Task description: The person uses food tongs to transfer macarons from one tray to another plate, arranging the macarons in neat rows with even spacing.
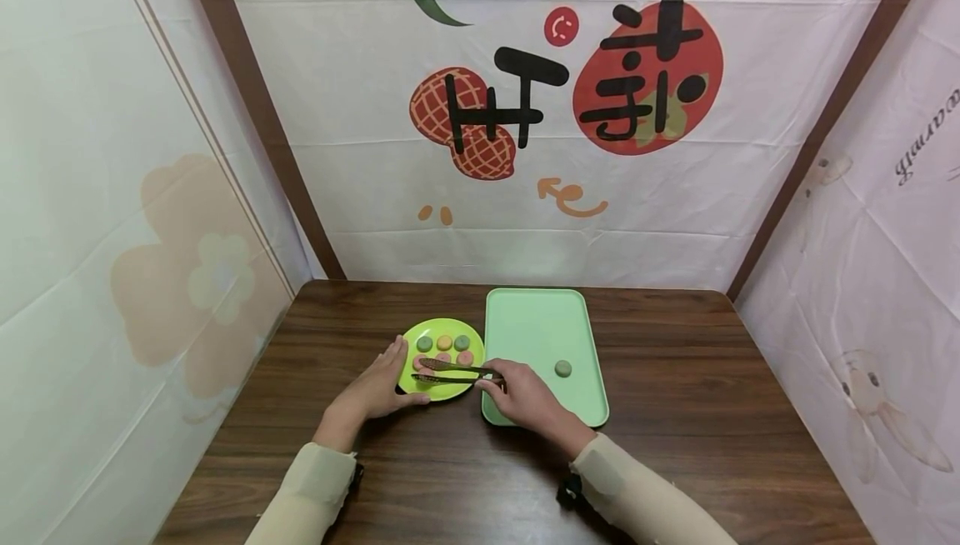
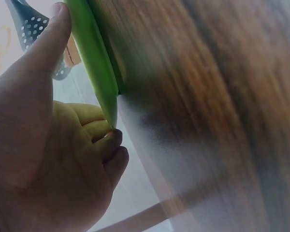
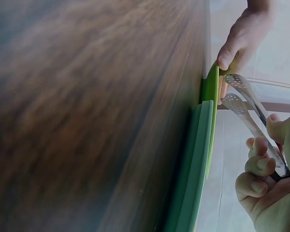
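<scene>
My left hand (image 1: 375,382) holds a lime-green plate (image 1: 452,389) by its left side, with the fingers along the rim and the thumb at the near edge. Several macarons lie on it: a yellow one (image 1: 445,342) between two green ones at the back, and pink ones (image 1: 465,357) in front. Black-handled metal tongs (image 1: 453,366) are in the grip of my right hand (image 1: 525,395), low over the plate. Their perforated tips (image 3: 236,102) stand apart around the pink macarons at the front left. A green macaron (image 1: 562,368) sits on the light green tray (image 1: 532,320).
The tray stands right of the plate, its left edge against or under the plate's rim. Both are on a dark wooden table (image 1: 675,378). Printed white cloth (image 1: 360,195) hangs behind the table and along both sides.
</scene>
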The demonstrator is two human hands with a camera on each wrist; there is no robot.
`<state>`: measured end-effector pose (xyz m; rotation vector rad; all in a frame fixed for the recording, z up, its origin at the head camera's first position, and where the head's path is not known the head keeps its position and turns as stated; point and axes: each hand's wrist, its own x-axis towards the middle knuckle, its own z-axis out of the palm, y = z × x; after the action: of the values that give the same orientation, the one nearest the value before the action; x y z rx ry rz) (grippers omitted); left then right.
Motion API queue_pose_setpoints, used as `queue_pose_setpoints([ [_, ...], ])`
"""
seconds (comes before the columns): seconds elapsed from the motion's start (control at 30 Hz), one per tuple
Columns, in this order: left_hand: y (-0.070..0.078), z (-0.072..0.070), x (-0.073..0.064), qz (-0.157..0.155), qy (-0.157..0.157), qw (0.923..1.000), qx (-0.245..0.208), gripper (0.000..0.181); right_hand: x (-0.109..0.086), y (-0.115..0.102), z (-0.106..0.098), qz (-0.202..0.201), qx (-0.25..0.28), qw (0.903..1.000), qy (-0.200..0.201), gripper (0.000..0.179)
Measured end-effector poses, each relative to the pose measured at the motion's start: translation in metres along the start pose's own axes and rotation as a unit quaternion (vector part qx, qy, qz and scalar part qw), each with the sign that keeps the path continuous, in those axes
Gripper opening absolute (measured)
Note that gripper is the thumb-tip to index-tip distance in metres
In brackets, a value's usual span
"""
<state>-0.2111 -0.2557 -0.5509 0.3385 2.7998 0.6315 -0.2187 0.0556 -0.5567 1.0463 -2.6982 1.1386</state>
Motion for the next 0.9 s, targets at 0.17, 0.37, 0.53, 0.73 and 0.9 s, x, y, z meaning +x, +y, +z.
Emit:
queue_pose_setpoints([
  [0.17, 0.001, -0.001, 0.0, -0.003, 0.0, 1.0, -0.003, 0.125, 0.003, -0.002, 0.002, -0.008, -0.006, 1.0, 0.001, 0.03],
  [0.37, 0.0, -0.001, -0.001, -0.003, 0.0, 1.0, -0.002, 0.126, 0.006, -0.004, 0.005, -0.007, -0.009, 0.9999, 0.001, 0.026],
  [0.53, 0.0, -0.001, -0.001, -0.001, 0.002, 1.0, -0.005, 0.126, 0.008, -0.004, 0.007, -0.006, -0.005, 0.9999, -0.007, 0.025],
  [0.73, 0.001, -0.001, -0.001, 0.001, 0.002, 1.0, -0.004, 0.125, 0.01, -0.005, 0.009, -0.005, -0.014, 0.9998, -0.01, 0.024],
  [0.9, 0.0, -0.001, -0.001, 0.003, 0.003, 1.0, -0.004, 0.125, 0.013, -0.006, 0.01, -0.005, -0.015, 0.9998, -0.012, 0.023],
])
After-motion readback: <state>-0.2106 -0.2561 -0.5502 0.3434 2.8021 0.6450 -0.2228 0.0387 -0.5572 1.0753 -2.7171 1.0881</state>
